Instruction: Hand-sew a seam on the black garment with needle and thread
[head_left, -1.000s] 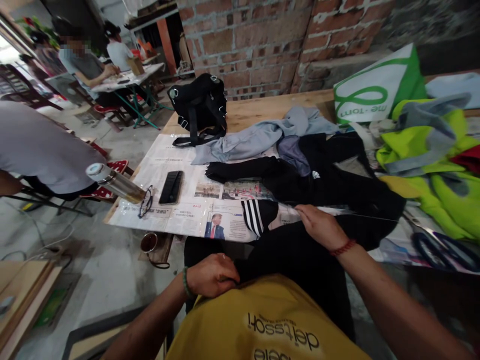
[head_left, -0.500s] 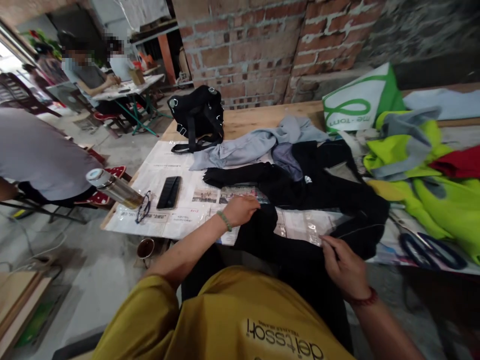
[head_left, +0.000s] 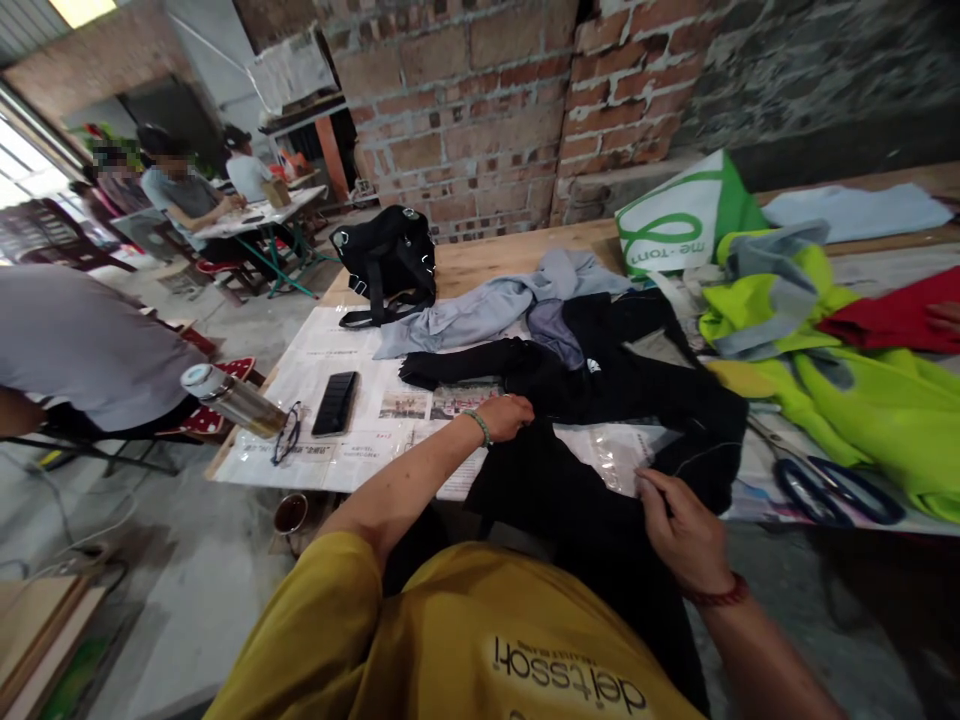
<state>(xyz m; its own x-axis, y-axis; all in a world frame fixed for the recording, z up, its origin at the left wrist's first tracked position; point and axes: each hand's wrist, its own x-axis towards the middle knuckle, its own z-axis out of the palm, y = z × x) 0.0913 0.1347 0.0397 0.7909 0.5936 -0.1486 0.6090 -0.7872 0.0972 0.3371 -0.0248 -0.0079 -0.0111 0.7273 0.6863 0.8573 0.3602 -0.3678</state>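
Note:
A black garment (head_left: 622, 370) with a small white logo lies across the paper-covered table (head_left: 360, 455). At the near edge, a piece of black fabric (head_left: 555, 480) hangs over toward my lap; whether it belongs to the same garment I cannot tell. My left hand (head_left: 508, 415), with a green bead bracelet at its wrist, pinches this fabric's upper left edge. Its right edge is pinched by my right hand (head_left: 682, 525), thumb on top, a red bracelet behind it. Between the two hands the fabric is spread out. Scissors (head_left: 832, 485) with dark blue handles lie right of my right hand.
A phone (head_left: 335, 404), eyeglasses (head_left: 287, 433) and a tilted bottle (head_left: 232, 400) are on the left. Behind are a black bag (head_left: 386, 265), grey cloth (head_left: 487, 300) and a green-white bag (head_left: 682, 220). Yellow-green clothes (head_left: 862, 410) and another person's hand on red cloth (head_left: 900, 315) are at right.
The black fabric between my hands has opened out from a bunched strip into a flatter, broader spread. My left hand has shifted slightly right. A hand has appeared on the red cloth.

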